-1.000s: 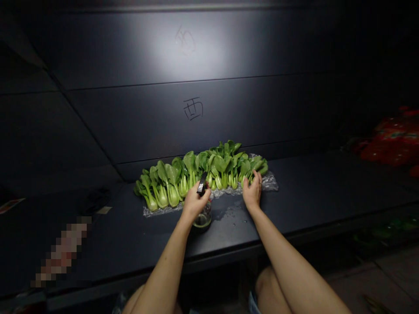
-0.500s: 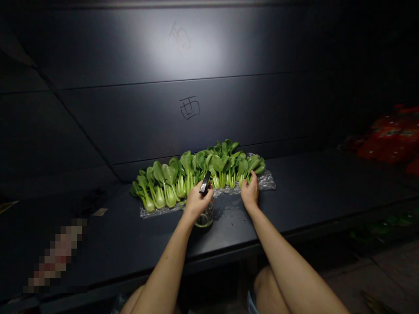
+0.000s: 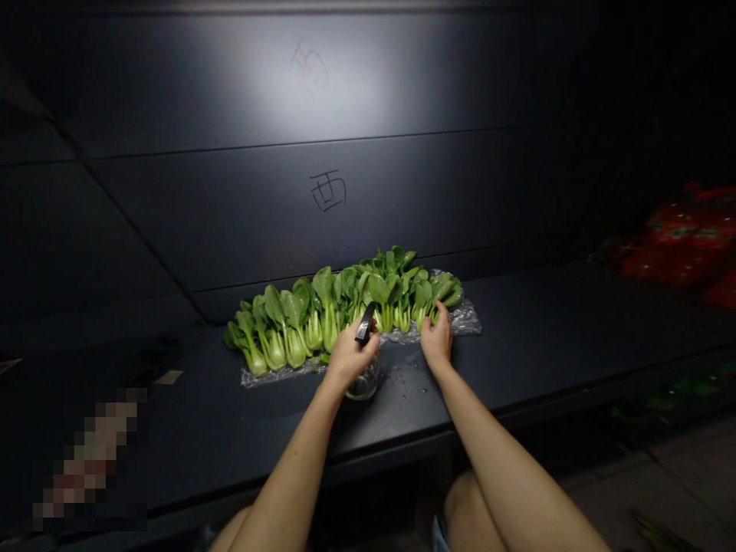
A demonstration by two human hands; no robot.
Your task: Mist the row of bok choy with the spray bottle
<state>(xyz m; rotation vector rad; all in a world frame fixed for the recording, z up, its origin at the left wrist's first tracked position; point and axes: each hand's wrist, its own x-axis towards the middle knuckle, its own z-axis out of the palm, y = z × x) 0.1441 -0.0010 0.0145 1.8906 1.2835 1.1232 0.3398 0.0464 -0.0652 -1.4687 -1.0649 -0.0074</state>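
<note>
Bok choy (image 3: 293, 314) stand side by side in a long row, leaves up and pale stems toward me, on crumpled clear plastic wrap (image 3: 467, 318). In front of the row my left hand (image 3: 350, 354) is closed round the neck of a clear spray bottle (image 3: 363, 383) with a black trigger. The hand hides much of the bottle. My right hand (image 3: 438, 341) is at the row's right end, thumb and fingers curved round the lower stems of a bok choy (image 3: 441, 295) there; the fingertips are partly hidden.
Water drops (image 3: 411, 387) dot the dark shelf (image 3: 552, 337) between my hands. A dark panel (image 3: 402, 192) with a handwritten character rises behind the row. Red packages (image 3: 678, 245) lie far right, and green produce (image 3: 672, 399) shows below. A small card (image 3: 169, 377) lies left.
My left hand and the spray bottle have shifted slightly right along the row. The right hand stays at the right-end bok choy. The whole view has drifted a little.
</note>
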